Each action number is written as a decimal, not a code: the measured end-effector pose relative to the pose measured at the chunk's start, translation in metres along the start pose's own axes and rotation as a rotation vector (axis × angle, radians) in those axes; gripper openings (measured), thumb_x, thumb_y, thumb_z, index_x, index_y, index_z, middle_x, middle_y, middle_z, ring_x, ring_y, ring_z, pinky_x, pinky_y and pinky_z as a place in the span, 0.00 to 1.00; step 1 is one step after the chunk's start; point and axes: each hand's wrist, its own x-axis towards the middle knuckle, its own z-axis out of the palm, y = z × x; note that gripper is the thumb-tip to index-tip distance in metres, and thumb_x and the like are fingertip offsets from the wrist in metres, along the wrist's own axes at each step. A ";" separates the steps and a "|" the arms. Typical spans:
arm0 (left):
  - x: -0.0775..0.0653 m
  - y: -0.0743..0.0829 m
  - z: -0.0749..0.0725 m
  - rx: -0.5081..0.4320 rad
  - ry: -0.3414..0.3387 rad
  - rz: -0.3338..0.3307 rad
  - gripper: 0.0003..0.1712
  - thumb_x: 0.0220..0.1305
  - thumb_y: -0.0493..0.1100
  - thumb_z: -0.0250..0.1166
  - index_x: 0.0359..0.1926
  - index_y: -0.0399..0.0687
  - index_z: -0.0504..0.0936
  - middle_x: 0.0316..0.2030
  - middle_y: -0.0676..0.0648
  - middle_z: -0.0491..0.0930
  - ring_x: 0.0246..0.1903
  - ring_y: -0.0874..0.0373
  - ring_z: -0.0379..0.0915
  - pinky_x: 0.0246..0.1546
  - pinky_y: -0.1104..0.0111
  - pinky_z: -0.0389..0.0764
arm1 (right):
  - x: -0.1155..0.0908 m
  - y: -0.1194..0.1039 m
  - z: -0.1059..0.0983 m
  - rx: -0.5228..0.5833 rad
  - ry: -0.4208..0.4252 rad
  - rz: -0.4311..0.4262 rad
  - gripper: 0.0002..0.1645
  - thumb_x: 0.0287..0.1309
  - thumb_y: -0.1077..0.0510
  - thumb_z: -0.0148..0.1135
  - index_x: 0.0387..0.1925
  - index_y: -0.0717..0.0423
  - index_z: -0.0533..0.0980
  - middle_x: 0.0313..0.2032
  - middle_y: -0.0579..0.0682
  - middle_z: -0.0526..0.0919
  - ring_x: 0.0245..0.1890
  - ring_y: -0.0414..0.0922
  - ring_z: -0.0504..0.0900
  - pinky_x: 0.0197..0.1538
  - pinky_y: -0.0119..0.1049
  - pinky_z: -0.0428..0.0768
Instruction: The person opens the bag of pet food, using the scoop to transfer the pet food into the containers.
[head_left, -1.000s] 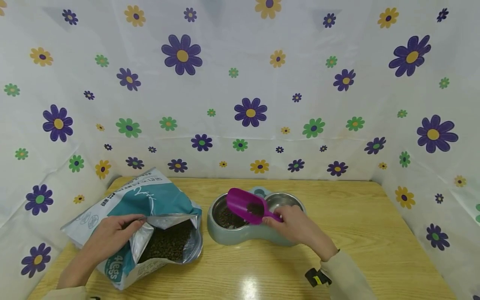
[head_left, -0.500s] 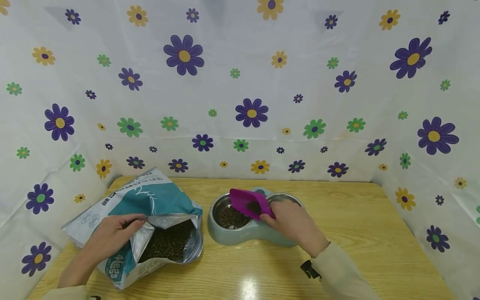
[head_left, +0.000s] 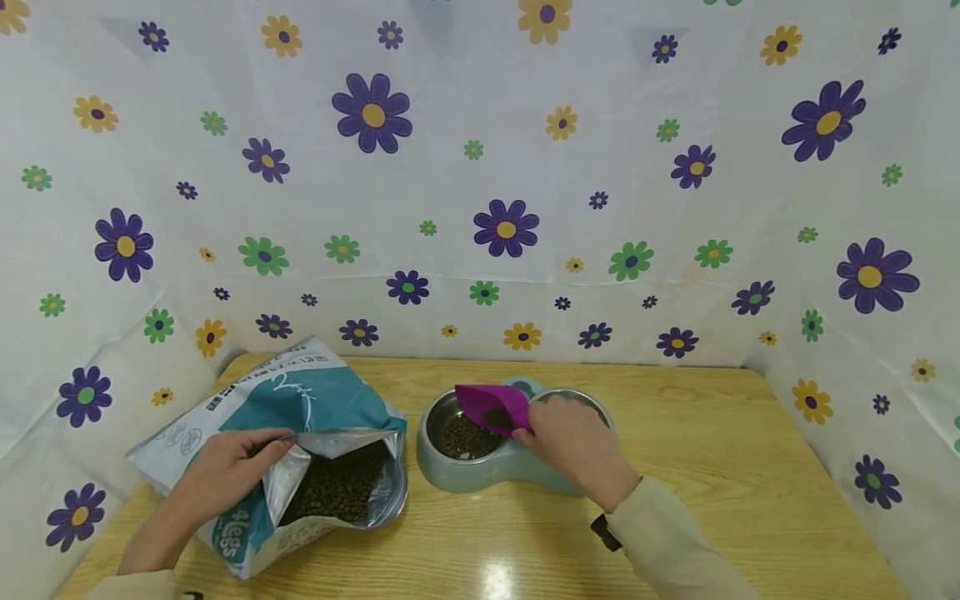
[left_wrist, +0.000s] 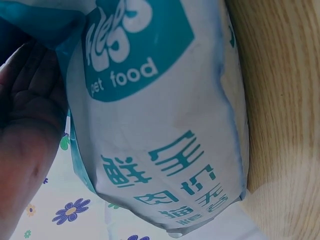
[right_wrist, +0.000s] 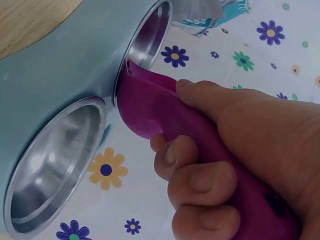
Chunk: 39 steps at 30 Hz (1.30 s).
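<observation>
My right hand (head_left: 573, 442) grips the handle of a magenta scoop (head_left: 491, 406), thumb along its top in the right wrist view. The scoop is tilted over the left bowl of a grey-green double pet bowl (head_left: 465, 479), some kibble still inside it. Brown kibble (head_left: 467, 437) lies in that left steel bowl. In the right wrist view, the other steel bowl (right_wrist: 55, 170) holds nothing. My left hand (head_left: 213, 475) pinches the upper edge of a teal and white pet food bag (head_left: 315, 400), keeping its mouth wide. Dark kibble (head_left: 337, 487) fills the bag's opening.
A wooden table (head_left: 690, 450) carries the bag at left and the double bowl near its middle. A white curtain (head_left: 450, 183) with printed flowers surrounds the table at the back and both sides.
My right hand has turned the scoop from facing up to tipped on its side over the left bowl, and the wrist has shifted left. The left hand and bag have stayed put.
</observation>
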 end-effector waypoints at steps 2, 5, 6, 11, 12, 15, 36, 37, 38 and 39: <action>0.000 0.001 0.000 -0.001 0.001 0.000 0.21 0.77 0.50 0.57 0.58 0.43 0.86 0.53 0.39 0.87 0.53 0.40 0.83 0.49 0.47 0.84 | 0.000 -0.001 0.000 -0.021 0.010 -0.005 0.23 0.64 0.43 0.69 0.22 0.53 0.73 0.18 0.45 0.71 0.18 0.40 0.69 0.20 0.33 0.70; 0.000 0.002 -0.001 -0.002 -0.001 0.003 0.20 0.77 0.49 0.57 0.58 0.42 0.86 0.53 0.39 0.87 0.53 0.40 0.83 0.49 0.46 0.84 | 0.001 -0.003 0.001 -0.050 0.037 -0.018 0.25 0.63 0.43 0.71 0.20 0.53 0.73 0.19 0.46 0.72 0.18 0.39 0.70 0.19 0.34 0.72; 0.000 0.002 -0.001 -0.002 -0.002 0.003 0.21 0.77 0.49 0.57 0.58 0.42 0.86 0.53 0.39 0.87 0.53 0.40 0.83 0.49 0.46 0.84 | 0.000 -0.004 0.001 -0.062 0.050 -0.024 0.25 0.62 0.43 0.71 0.20 0.53 0.73 0.19 0.46 0.73 0.18 0.39 0.70 0.19 0.35 0.73; 0.001 0.003 -0.002 0.005 0.000 0.001 0.21 0.77 0.50 0.57 0.57 0.43 0.86 0.53 0.38 0.87 0.53 0.40 0.83 0.50 0.46 0.84 | 0.000 -0.004 0.002 -0.110 0.110 -0.040 0.25 0.59 0.43 0.74 0.19 0.53 0.73 0.18 0.46 0.75 0.18 0.39 0.71 0.19 0.35 0.75; 0.001 0.004 -0.002 0.006 0.001 0.001 0.21 0.77 0.50 0.57 0.57 0.43 0.86 0.53 0.38 0.87 0.53 0.40 0.83 0.50 0.45 0.84 | 0.000 -0.004 0.002 -0.117 0.119 -0.043 0.25 0.59 0.43 0.74 0.19 0.53 0.74 0.18 0.46 0.75 0.17 0.39 0.71 0.19 0.35 0.76; 0.001 0.004 -0.002 0.007 0.003 0.003 0.21 0.77 0.50 0.57 0.57 0.43 0.86 0.53 0.38 0.87 0.53 0.40 0.83 0.50 0.46 0.84 | -0.001 -0.004 0.003 -0.134 0.147 -0.052 0.25 0.58 0.43 0.75 0.19 0.53 0.74 0.17 0.46 0.75 0.16 0.39 0.71 0.18 0.35 0.76; 0.001 -0.001 0.000 0.006 -0.001 0.008 0.20 0.78 0.50 0.57 0.58 0.44 0.86 0.53 0.41 0.87 0.53 0.43 0.84 0.47 0.53 0.85 | -0.015 -0.002 0.008 -0.226 0.295 -0.053 0.27 0.60 0.41 0.73 0.20 0.52 0.69 0.14 0.43 0.66 0.13 0.39 0.64 0.14 0.34 0.67; 0.001 -0.001 0.000 0.007 0.000 0.009 0.20 0.78 0.50 0.57 0.58 0.44 0.86 0.53 0.41 0.87 0.53 0.43 0.84 0.47 0.52 0.85 | -0.017 -0.002 0.006 -0.226 0.304 -0.050 0.27 0.60 0.41 0.72 0.20 0.52 0.69 0.14 0.43 0.66 0.13 0.39 0.65 0.14 0.34 0.67; 0.001 -0.001 0.000 0.007 0.000 0.010 0.20 0.78 0.50 0.57 0.58 0.44 0.86 0.53 0.41 0.87 0.52 0.43 0.84 0.47 0.52 0.85 | -0.019 -0.001 0.005 -0.219 0.305 -0.042 0.27 0.60 0.41 0.72 0.21 0.52 0.70 0.14 0.43 0.66 0.13 0.40 0.66 0.14 0.34 0.68; 0.001 -0.001 0.000 0.008 0.002 0.010 0.20 0.78 0.50 0.57 0.57 0.44 0.86 0.53 0.41 0.88 0.52 0.43 0.84 0.47 0.52 0.85 | -0.020 -0.001 0.003 -0.204 0.300 -0.032 0.27 0.60 0.41 0.72 0.21 0.52 0.70 0.15 0.42 0.66 0.13 0.40 0.67 0.14 0.34 0.68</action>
